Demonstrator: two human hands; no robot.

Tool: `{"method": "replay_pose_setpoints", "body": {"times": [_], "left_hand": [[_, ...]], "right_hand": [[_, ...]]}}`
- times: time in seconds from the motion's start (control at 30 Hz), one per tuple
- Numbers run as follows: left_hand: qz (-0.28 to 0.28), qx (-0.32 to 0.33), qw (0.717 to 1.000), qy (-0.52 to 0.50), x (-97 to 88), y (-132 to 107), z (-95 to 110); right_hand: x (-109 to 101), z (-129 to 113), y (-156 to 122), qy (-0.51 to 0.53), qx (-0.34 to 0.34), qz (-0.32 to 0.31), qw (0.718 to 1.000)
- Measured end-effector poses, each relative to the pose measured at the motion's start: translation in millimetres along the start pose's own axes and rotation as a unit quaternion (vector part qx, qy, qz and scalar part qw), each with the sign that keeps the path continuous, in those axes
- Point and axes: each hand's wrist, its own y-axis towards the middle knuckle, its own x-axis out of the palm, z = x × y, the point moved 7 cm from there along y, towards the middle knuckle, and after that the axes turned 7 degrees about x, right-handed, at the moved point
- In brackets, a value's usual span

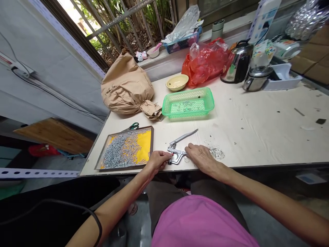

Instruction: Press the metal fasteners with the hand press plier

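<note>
A silver hand tool like spring-loaded pliers (179, 155) lies at the table's front edge, its upper handle raised away from the lower one. My right hand (202, 157) is closed around the end of the lower handle. Beside the tool's head, my left hand (159, 160) is pinched shut; what is between its fingertips is too small to make out. A small red spot shows there. Just left of that hand sits a shallow tray (152, 140) with a yellow bottom, heaped with small metal pins (115, 151). Several similar pieces lie in a green plastic basket (189, 115) beyond the tool.
Green-handled scissors (134, 126) lie behind the tray. A brown paper sack (128, 87), a cream bowl (177, 82) and a red plastic bag (205, 63) stand at the back. A kettle (239, 61) and a metal pot (257, 79) are at the back right.
</note>
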Motion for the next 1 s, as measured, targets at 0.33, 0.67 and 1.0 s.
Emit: {"method": "replay_pose_setpoints", "body": {"times": [0.33,0.67,1.0], "left_hand": [[-0.045,0.004,0.996,0.079,0.1,9,-1],[-0.067,0.01,0.993,0.093,0.6,13,-4],[0.069,0.197,0.925,0.316,-5.1,-2,30]], "right_hand": [[2,0,-3,0.018,0.01,-0.001,1.0],[-14,24,27,0.029,-0.029,0.052,0.998],[-16,17,24,0.047,-0.025,0.045,0.998]]}}
